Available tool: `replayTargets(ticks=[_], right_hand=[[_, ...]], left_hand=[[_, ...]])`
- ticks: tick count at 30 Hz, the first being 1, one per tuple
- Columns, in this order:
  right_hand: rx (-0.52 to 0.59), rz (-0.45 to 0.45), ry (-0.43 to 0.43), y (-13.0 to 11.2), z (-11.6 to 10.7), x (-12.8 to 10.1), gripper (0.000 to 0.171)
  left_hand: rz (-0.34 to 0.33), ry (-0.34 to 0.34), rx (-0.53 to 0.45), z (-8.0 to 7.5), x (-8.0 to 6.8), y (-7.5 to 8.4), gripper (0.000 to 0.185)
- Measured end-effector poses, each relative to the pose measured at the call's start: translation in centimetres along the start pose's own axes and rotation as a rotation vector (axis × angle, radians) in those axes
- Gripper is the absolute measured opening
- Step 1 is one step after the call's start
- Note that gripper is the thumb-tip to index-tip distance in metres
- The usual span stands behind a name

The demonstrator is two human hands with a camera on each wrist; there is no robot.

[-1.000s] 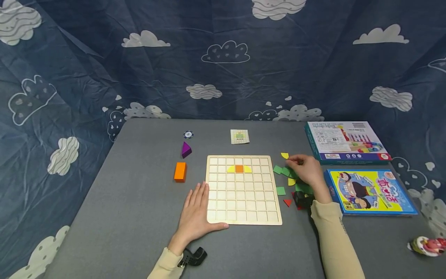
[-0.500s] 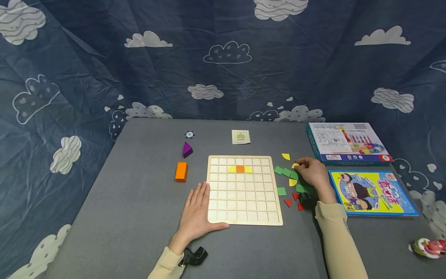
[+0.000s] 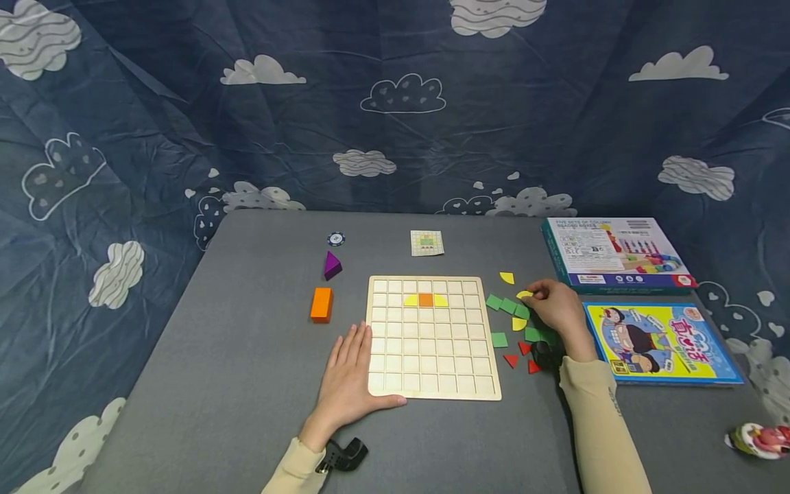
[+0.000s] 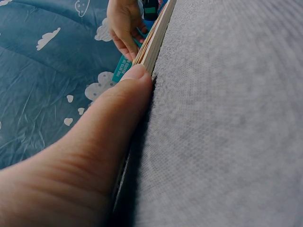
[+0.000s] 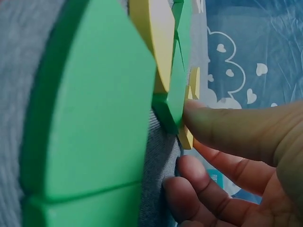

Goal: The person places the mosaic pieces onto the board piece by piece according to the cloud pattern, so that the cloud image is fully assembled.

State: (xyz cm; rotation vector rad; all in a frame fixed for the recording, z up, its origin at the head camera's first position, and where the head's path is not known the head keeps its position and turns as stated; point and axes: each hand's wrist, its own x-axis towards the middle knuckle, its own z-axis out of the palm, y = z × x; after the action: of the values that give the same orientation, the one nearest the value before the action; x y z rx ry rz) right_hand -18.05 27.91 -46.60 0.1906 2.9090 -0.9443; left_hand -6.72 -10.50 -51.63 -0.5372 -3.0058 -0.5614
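Observation:
My left hand (image 3: 347, 377) lies with straight fingers at the left edge of a wooden grid board (image 3: 435, 346), its thumb along the front edge. On the board's second row an orange square tile (image 3: 426, 300) sits between two yellow quarter-circle tiles. Right of the board, my right hand (image 3: 558, 312) pinches another yellow quarter-circle tile (image 3: 524, 294) between thumb and index finger. Seen from the right wrist, the thumb (image 5: 222, 125) presses this tile's near face. Green tiles (image 3: 507, 306), more yellow ones (image 3: 507, 278) and red triangles (image 3: 511, 360) lie around that hand, some partly hidden under it.
A small pattern card (image 3: 427, 243) lies behind the board. Left of it are a poker chip (image 3: 336, 239), a purple triangular block (image 3: 332, 265) and an orange block (image 3: 321, 304). Two boxes, one white (image 3: 617, 254) and one blue-yellow (image 3: 660, 341), and a figurine (image 3: 758, 440) are at right.
My right hand has moved slightly right, away from the rearmost yellow tile, to the yellow tile it now pinches. The left hand stays against the board.

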Motion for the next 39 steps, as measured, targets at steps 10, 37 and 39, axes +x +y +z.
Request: replayTargets(ticks=[10,37,39], right_hand=[[-0.02,0.07,-0.02,-0.3,-0.1,0.2,0.03],[0.131,-0.067,0.2,-2.1,1.2,-0.6,0.03],[0.145,-0.096,0.232,-2.7,1.7,-0.7,0.028]], left_hand=[[0.002,0.005,0.008,0.1,0.0,-0.1,0.132],[0.006,0.0,0.007,-0.1,0.0,-0.1,0.131],[0.007,0.0,0.006,-0.1,0.0,-0.1,0.131]])
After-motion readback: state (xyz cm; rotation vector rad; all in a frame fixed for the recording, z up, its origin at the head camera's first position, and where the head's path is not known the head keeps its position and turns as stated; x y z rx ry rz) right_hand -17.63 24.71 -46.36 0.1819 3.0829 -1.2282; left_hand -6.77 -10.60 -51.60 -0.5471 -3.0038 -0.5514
